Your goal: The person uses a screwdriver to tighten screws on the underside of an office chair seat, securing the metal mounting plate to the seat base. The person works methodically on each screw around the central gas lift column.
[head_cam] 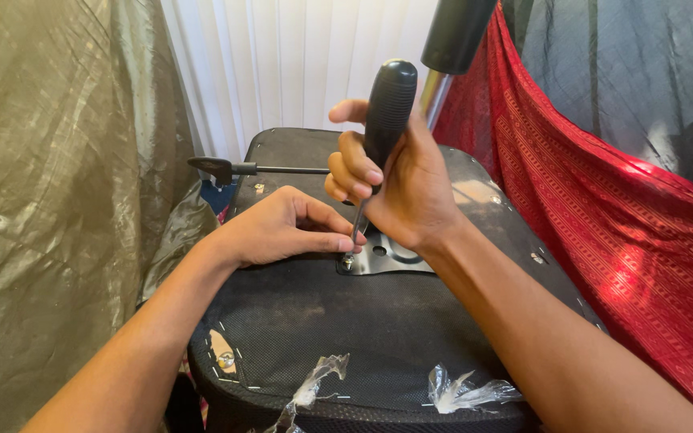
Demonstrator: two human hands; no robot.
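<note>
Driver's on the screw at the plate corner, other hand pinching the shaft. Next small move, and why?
Probably turn the screwdriver with the right hand while pressing down. Its tip sits on the screw at the corner of the metal plate, and the left hand fingers steady the shaft near the tip, so it looks lined up. Which way to turn cannot be told.

Window: white vertical blinds (282, 72) hung at the back, daylight glowing through the slats.
Left: an olive-green glossy sheet (50, 184) draped in creases.
Right: a red patterned cloth (635, 240) hung slanting, a dark grey fabric (619, 72) above it.
Light: soft, from behind.
</note>
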